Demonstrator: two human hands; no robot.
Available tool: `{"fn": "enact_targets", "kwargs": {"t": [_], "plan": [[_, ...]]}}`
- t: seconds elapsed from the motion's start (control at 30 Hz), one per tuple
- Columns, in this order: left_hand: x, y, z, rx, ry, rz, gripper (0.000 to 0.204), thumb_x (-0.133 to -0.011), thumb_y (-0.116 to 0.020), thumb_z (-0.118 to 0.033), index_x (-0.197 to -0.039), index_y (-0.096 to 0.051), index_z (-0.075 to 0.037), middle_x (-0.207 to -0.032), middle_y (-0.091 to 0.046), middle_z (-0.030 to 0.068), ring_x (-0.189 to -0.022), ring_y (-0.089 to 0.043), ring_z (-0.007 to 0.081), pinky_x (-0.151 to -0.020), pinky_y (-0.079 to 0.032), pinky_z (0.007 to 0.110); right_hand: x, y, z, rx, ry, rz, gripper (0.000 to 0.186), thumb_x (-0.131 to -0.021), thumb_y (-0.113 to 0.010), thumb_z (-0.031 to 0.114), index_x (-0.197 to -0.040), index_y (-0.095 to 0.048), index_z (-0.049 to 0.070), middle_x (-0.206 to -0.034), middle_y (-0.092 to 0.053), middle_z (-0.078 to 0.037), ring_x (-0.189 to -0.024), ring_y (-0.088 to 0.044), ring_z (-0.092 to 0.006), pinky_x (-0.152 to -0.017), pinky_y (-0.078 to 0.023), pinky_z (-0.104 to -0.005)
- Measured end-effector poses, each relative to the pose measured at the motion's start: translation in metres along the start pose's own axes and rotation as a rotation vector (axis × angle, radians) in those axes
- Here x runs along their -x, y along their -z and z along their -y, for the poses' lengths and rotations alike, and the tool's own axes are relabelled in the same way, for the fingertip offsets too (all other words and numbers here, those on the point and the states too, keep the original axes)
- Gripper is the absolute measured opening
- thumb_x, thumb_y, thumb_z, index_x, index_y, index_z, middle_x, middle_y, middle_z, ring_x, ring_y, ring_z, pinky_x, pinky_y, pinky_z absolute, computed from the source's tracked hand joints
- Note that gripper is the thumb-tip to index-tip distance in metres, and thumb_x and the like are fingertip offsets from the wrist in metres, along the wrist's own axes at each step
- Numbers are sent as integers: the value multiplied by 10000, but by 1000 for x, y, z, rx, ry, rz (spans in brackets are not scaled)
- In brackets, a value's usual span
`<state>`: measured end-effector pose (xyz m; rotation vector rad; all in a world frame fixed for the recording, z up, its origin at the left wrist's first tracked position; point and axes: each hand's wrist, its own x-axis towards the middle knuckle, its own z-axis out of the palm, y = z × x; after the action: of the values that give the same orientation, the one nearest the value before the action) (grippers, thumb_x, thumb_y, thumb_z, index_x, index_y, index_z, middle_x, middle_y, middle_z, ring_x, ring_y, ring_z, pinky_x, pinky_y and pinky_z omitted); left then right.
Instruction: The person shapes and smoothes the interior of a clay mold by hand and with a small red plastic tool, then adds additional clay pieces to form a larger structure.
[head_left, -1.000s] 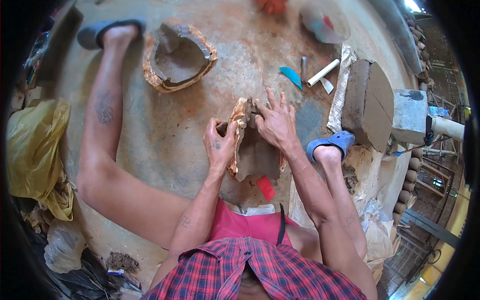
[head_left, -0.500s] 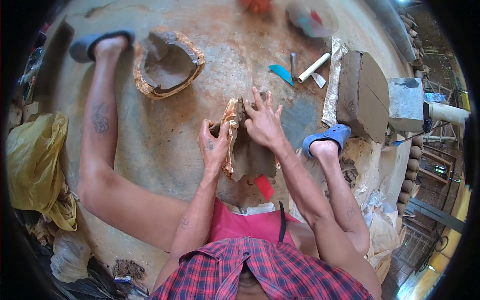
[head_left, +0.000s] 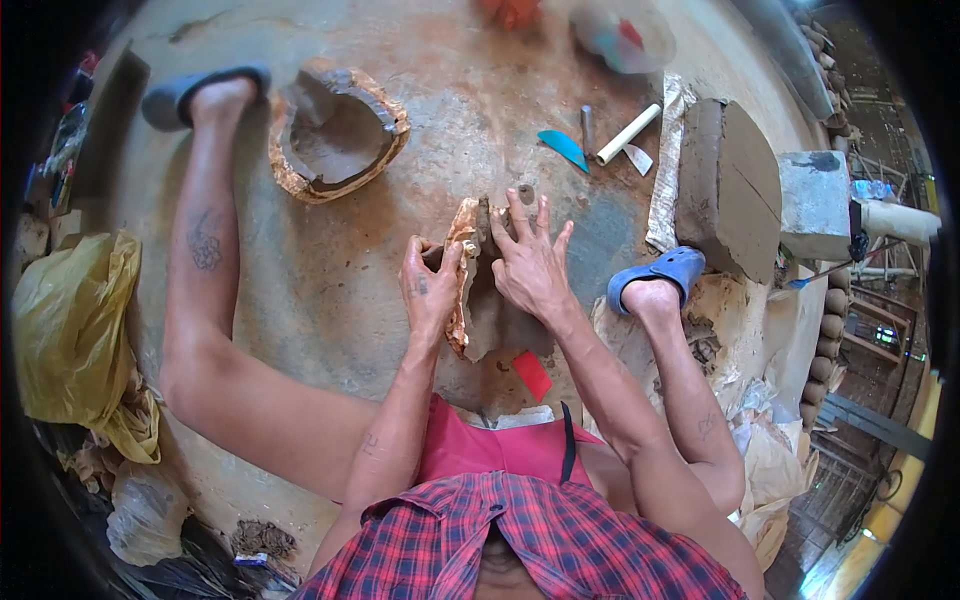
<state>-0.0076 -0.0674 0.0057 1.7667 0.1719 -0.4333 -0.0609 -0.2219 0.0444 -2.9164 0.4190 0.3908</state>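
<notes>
On concrete floor [head_left: 320,300], an orange-edged grey clay shell [head_left: 487,318] is gripped steady by the left hand [head_left: 428,284], the right hand [head_left: 532,265] spread wider.

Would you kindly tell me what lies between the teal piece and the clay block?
In the head view, a grey rod, a white tube, a pale piece and a whitish strip lie between them.
</notes>
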Motion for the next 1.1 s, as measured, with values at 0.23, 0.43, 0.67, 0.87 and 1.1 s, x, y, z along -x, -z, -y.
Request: {"fn": "enact_targets", "kwargs": {"t": [0.23, 0.43, 0.67, 0.87, 1.1], "plan": [[-3, -9, 7, -35, -23, -12, 343, -925, -813, -268, -914, -614, 12, -798, -708, 145, -753, -676, 231, -717, -537, 417, -35, 13, -42, -427, 114, -153, 677, -951, -525, 243, -1608, -461, 94, -1756, -197, -192, -1605, -153, -490, -1273, -131, -687], [-8, -3, 20, 15, 36, 12, 351, -909, -819, -267, -924, -608, 13, -834, -711, 149, -781, -667, 234, -756, -542, 410, -63, 21, 21, -1460, 384, -605, 794, -1094, -431, 518, -1710, -115, 131, -1791, -84, -117, -1646, -69, -317, -1318, -63, -501], [-8, -4, 15, -10, 13, -18, 347, -904, -819, -270, -924, -605, 2, -821, -706, 154, -775, -679, 240, -729, -538, 416, -61, -17, 24, -1626, 240, -667, 1016, -1028, -473, 703, -1720, 34, 159, -1803, 28, -73, -1654, 26, -291, -1313, -4, -499], [-5, -8, 10, -18, -21, 33, 310, -956, -803, -241, -912, -589, -21, -790, -663, 35, -723, -589, 99, -644, -507, 317, -56, -31, 27, -1509, 330, -830, 1018, -1024, -435, 738, -1721, 25, 155, -1802, -18, -77, -1653, -41, -299, -1312, -37, -522], [-6, -2, 9, -33, 21, 17, 298, -956, -797, -227, -917, -586, -20, -795, -656, 41, -729, -577, 97, -671, -502, 316, -55, -33, 40, -1543, 358, -972, 998, -1036, -455, 702, -1707, -104, 52, -1794, -4, -138, -1652, -31, -324, -1314, -120, -521]]}}
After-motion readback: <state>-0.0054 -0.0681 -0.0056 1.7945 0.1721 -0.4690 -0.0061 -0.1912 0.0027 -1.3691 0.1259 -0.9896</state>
